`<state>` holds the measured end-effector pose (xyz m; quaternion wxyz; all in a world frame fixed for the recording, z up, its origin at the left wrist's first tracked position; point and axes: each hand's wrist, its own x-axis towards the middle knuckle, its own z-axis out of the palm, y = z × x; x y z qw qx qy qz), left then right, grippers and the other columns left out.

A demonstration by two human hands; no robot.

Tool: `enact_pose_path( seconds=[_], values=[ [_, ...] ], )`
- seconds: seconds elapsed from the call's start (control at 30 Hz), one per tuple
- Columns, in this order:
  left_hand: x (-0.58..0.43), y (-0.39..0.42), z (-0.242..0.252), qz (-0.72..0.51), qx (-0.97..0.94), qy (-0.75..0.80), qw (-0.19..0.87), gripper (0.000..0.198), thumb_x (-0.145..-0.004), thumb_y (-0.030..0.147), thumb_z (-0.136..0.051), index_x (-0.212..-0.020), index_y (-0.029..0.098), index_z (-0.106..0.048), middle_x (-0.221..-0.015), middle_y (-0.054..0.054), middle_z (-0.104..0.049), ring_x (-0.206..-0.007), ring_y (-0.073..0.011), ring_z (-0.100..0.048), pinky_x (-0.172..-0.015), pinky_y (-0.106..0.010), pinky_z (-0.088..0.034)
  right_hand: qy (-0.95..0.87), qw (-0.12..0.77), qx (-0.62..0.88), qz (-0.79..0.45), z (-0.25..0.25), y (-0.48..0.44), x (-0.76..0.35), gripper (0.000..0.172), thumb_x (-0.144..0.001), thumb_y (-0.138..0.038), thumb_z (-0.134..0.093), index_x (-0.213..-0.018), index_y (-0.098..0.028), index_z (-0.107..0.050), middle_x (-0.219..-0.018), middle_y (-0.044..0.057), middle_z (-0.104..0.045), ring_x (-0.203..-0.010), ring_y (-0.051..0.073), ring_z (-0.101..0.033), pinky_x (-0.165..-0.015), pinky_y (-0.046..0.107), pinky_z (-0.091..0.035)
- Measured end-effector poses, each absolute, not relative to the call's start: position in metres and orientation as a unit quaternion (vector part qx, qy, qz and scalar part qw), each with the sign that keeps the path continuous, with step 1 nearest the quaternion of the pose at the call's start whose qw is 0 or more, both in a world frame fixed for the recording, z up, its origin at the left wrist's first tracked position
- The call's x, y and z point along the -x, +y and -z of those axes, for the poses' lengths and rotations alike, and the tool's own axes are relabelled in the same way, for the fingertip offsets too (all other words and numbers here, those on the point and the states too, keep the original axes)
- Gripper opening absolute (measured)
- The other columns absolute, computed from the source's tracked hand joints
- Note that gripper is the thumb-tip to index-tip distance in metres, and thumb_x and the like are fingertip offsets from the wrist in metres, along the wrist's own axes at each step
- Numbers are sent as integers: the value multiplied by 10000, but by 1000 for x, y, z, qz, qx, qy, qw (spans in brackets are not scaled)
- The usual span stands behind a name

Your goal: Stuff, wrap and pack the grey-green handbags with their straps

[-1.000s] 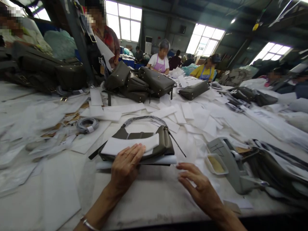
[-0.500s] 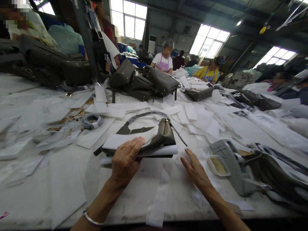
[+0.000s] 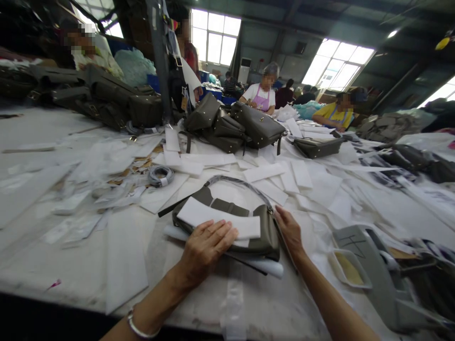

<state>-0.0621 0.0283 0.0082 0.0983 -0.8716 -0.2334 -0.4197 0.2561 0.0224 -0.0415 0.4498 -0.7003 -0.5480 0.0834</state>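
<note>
A dark olive handbag (image 3: 272, 237) lies tilted on the table, with a white foam sheet (image 3: 220, 215) over its front and a rolled white sheet (image 3: 272, 267) under its lower edge. My left hand (image 3: 208, 244) grips the bag's near edge, fingers flat over the foam; its thumb is hidden. At the bag's right end, my right hand (image 3: 290, 234) is closed at the strap (image 3: 284, 244), its fingers close together beside the metal fitting. The bag's handle (image 3: 241, 181), wrapped in clear plastic, arches behind it.
To the right stand a grey tape dispenser (image 3: 369, 265) and a small plastic tub (image 3: 355, 277). Left of the bag are a grey coil (image 3: 160, 176) and a long foam sheet (image 3: 126, 255). Dark bags (image 3: 231, 123) are piled behind, beside a post (image 3: 159, 61). Several people work further back.
My right hand has moved from open space to the bag's right end and its strap. The bag is turned and tilted so more of its front shows. The view has swung left.
</note>
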Motion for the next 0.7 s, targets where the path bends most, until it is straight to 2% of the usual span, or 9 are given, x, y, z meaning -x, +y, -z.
enact_pose_path(
  seconds=[0.17, 0.3, 0.47, 0.6, 0.7],
  values=[
    [61, 30, -2, 387, 890, -205, 126, 316, -995, 151, -406, -1223, 219, -613, -1212, -19, -670, -1168, -163, -586, -1033, -335, -422, -403, 543, 730, -99, 23, -2, -292, 497, -841, -552, -558, -991, -92, -668, -881, 121, -713, -792, 250, -688, -757, 441, -583],
    [72, 39, -8, 372, 900, -183, 136, 303, -993, 156, -424, -1226, 215, -608, -1217, -25, -666, -1176, -166, -580, -1019, -336, -432, -440, 543, 702, -137, -20, 6, -256, 395, -752, -505, -704, -933, -154, -725, -843, 68, -720, -769, 225, -664, -766, 394, -547],
    [87, 34, -16, 352, 896, -217, 161, 298, -993, 154, -434, -1225, 209, -612, -1230, -24, -660, -1188, -175, -574, -1046, -341, -407, -632, 458, 609, -142, -58, 39, -190, 230, -841, -403, -620, -870, -206, -736, -890, 41, -724, -809, 195, -650, -769, 325, -513],
    [83, 17, -1, 342, 885, -259, 183, 317, -1004, 167, -399, -1240, 207, -607, -1241, -45, -653, -1206, -177, -564, -1075, -352, -392, -659, 266, 679, -184, -57, 75, -174, 178, -850, -325, -597, -902, -232, -740, -883, 14, -737, -798, 180, -666, -747, 288, -501],
    [75, 5, 13, 340, 875, -285, 195, 331, -1005, 176, -380, -1249, 209, -603, -1246, -57, -647, -1197, -182, -570, -1089, -365, -384, -651, 159, 716, -198, -47, 106, -177, 138, -811, -325, -656, -837, -216, -738, -760, 26, -727, -750, 198, -675, -689, 287, -488]
  ],
)
